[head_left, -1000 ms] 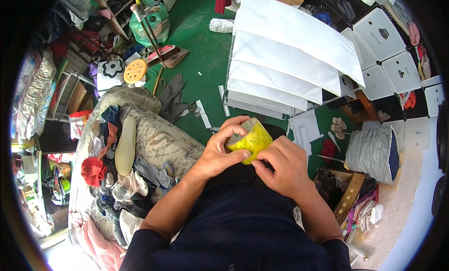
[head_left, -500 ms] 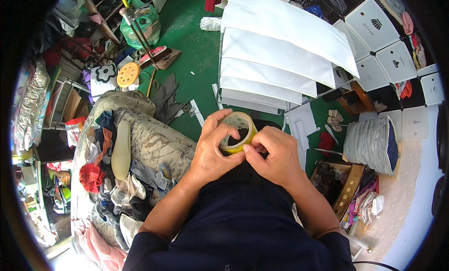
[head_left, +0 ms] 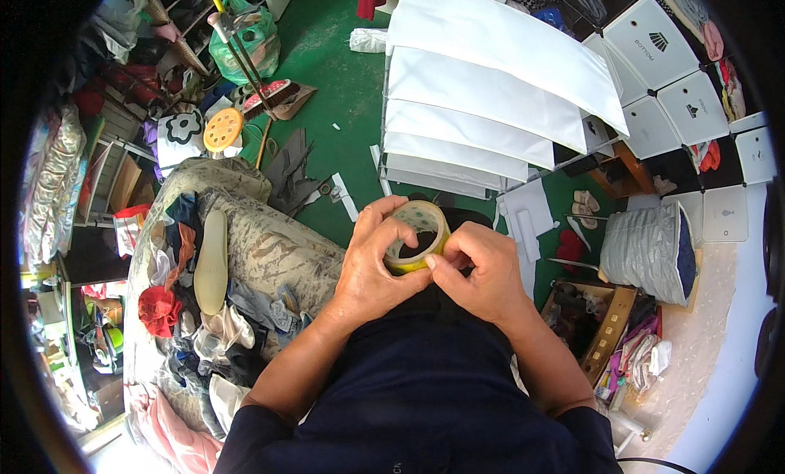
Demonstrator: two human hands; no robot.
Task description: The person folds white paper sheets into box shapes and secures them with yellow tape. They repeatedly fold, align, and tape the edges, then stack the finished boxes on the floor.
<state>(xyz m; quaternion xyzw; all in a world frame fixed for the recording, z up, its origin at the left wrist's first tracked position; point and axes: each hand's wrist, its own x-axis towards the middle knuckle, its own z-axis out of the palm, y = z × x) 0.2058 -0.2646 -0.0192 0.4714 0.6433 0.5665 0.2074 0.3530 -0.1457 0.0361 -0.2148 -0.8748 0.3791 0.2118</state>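
Observation:
A roll of yellow tape with a pale core is held in front of my body, its round opening tilted up. My left hand is wrapped round the roll's left side, a finger hooked into the core and the thumb along the lower edge. On the right side, my right hand is closed, with thumb and curled index finger pinching at the roll's outer edge. Whether a loose tape end lies between them is too small to tell. White sheets hang on a rack just beyond my hands.
At left, a camouflage-patterned covered seat bears piled clothes and a pale insole. A broom and a green bag stand farther back. At right are a grey padded bundle, an open box and white storage cubes.
The roll has turned and dropped very slightly in my hands. My right hand has shifted a little against its edge; both hands keep their hold.

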